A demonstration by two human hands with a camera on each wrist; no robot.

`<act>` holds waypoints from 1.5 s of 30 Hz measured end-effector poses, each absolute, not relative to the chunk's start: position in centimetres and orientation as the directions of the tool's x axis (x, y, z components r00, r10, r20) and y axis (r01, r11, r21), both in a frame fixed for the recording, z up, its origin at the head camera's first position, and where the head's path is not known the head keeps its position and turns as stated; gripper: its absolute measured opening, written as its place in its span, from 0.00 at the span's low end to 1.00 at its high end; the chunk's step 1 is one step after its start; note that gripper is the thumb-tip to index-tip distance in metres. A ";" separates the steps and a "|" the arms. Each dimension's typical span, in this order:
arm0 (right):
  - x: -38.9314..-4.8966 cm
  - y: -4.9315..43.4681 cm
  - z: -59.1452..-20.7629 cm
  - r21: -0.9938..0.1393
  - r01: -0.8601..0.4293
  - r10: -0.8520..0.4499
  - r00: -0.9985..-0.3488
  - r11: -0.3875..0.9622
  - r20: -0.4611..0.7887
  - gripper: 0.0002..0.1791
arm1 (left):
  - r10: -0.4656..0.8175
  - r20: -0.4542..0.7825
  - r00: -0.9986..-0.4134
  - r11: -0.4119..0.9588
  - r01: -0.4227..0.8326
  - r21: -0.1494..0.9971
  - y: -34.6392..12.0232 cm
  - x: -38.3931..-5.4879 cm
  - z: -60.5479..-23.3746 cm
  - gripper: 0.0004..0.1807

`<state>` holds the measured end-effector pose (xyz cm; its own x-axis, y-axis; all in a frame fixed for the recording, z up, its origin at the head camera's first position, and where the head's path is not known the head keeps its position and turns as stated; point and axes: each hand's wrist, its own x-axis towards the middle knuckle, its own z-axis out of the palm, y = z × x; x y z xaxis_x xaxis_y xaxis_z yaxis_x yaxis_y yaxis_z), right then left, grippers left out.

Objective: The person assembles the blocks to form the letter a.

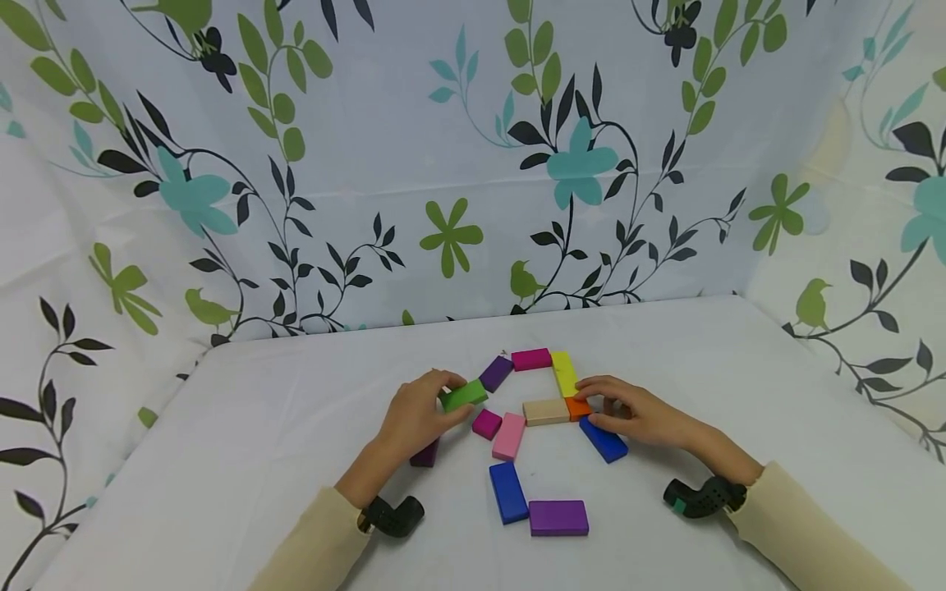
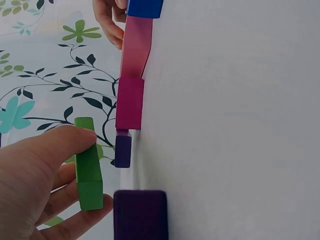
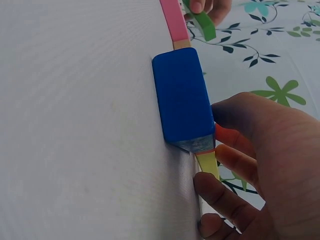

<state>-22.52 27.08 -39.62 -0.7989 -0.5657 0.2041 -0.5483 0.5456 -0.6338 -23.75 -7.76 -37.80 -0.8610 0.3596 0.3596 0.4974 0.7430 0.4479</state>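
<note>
My left hand [image 1: 417,414] pinches a green block [image 1: 464,396] between thumb and fingers; in the left wrist view the green block [image 2: 89,170] is tilted in the grip. Just beyond it lies a dark purple block [image 1: 496,373], and a maroon block [image 1: 424,455] sits partly hidden under the left hand. With thumb and fingertips my right hand [image 1: 636,410] holds an orange block [image 1: 577,408], mostly covered in the right wrist view. The orange block lies at the end of a natural wood block [image 1: 546,412], below a yellow block [image 1: 564,374]. A blue block [image 3: 182,95] lies beside the right thumb.
A magenta block [image 1: 531,359] lies at the back of a rough ring of blocks. A small magenta block [image 1: 486,423] and a pink block [image 1: 509,436] lie inward. Nearer are another blue block [image 1: 508,492] and a purple block [image 1: 558,518]. A patterned curtain [image 1: 340,164] hangs behind the white table [image 1: 628,558].
</note>
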 end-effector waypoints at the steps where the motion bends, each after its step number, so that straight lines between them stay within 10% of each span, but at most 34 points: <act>1: -22.5 27.1 -39.6 -0.634 -0.547 -0.565 -0.800 0.547 0.203 0.19 | 0.361 0.360 -0.860 0.739 0.499 0.452 -7.7 -23.6 -37.7 0.19; 45: -22.6 27.2 -39.8 -0.625 -0.565 -0.572 -0.790 0.538 0.221 0.19 | 0.533 0.345 -0.772 0.682 0.634 0.365 -3.6 -20.3 -36.9 0.19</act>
